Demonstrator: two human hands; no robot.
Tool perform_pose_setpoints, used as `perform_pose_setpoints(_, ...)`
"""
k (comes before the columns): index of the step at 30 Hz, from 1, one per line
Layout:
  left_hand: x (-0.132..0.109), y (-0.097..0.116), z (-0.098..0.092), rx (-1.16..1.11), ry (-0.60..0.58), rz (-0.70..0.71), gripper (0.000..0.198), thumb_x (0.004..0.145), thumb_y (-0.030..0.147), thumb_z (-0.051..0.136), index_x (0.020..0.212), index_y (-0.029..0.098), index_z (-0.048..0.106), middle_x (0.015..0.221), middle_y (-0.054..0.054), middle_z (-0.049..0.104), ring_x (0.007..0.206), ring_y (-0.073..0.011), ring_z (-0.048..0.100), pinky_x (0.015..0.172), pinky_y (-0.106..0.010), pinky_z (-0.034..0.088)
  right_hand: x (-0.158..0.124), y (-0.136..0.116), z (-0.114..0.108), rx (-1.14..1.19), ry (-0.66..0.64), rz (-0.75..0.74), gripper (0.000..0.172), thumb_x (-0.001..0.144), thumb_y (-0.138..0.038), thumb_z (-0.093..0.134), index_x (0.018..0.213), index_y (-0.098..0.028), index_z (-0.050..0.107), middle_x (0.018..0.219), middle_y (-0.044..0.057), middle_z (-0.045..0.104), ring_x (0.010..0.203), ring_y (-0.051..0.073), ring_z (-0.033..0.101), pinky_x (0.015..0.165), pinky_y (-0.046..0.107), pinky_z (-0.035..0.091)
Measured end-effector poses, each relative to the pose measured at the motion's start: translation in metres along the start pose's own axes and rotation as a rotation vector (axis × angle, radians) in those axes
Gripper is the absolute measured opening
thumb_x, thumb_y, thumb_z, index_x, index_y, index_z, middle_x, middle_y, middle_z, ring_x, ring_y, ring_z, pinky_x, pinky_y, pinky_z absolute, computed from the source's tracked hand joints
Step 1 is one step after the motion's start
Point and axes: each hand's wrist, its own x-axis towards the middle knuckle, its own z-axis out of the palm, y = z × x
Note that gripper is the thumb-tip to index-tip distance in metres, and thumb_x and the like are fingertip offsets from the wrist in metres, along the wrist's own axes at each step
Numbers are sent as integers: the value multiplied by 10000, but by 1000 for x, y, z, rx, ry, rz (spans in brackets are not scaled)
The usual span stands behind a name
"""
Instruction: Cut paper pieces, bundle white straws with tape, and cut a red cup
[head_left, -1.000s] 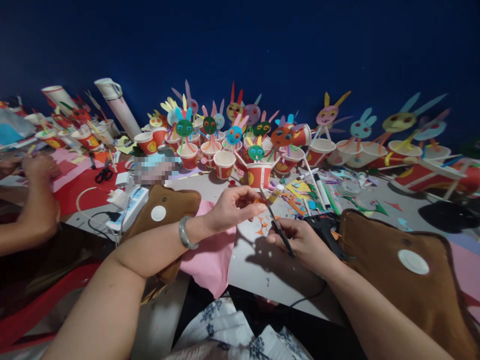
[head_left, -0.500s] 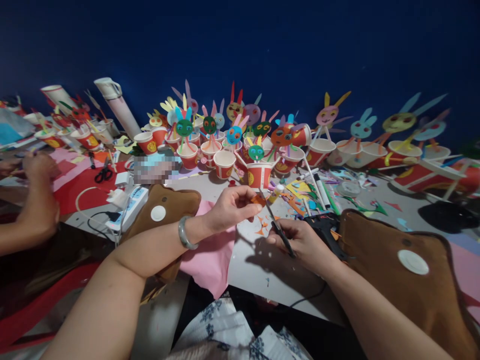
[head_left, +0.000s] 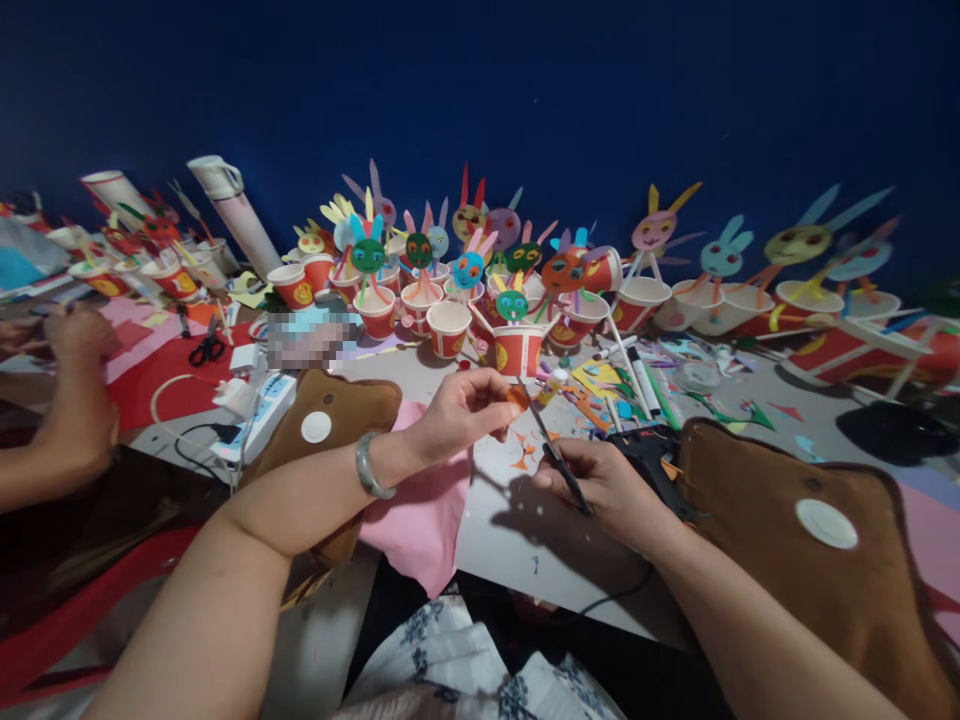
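My left hand (head_left: pixel 466 418) pinches a small, thin orange paper piece (head_left: pixel 517 398), right at the slim blades of dark scissors (head_left: pixel 556 460). My right hand (head_left: pixel 611 485) curls round their handles. Pointed orange scraps (head_left: pixel 523 455) on table below; pink sheet (head_left: pixel 424 510) left; black glue gun (head_left: pixel 649 448), brown fabric cushion (head_left: pixel 780 560) right; round paper cups (head_left: pixel 448 332) crowd behind.
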Motion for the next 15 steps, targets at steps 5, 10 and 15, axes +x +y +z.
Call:
perform_pose_setpoints(5, 0, 0, 1, 2, 10, -10, 207, 734, 264, 715, 716, 148, 545, 559, 43, 564, 484, -54, 547, 500, -185, 464, 0, 1, 0, -1, 14, 2, 516, 661, -630, 745, 563, -187, 501, 508, -45, 431, 509, 92, 367, 481, 247, 264)
perform_pose_setpoints(10, -1, 0, 2, 10, 16, -21, 168, 721, 233, 690, 715, 150, 544, 531, 49, 554, 472, -58, 548, 492, -187, 456, 1, 2, -1, -14, -16, -30, 512, 645, -622, 761, 560, -185, 507, 517, -41, 438, 515, 96, 374, 493, 251, 270)
perform_pose_setpoints(15, -1, 0, 3, -1, 22, -40, 141, 694, 212, 666, 703, 154, 538, 524, 49, 554, 468, -58, 544, 472, -180, 440, 0, -1, -1, -29, -17, -50, 495, 619, -607, 789, 579, -175, 549, 558, -19, 501, 558, 111, 417, 520, 249, 316)
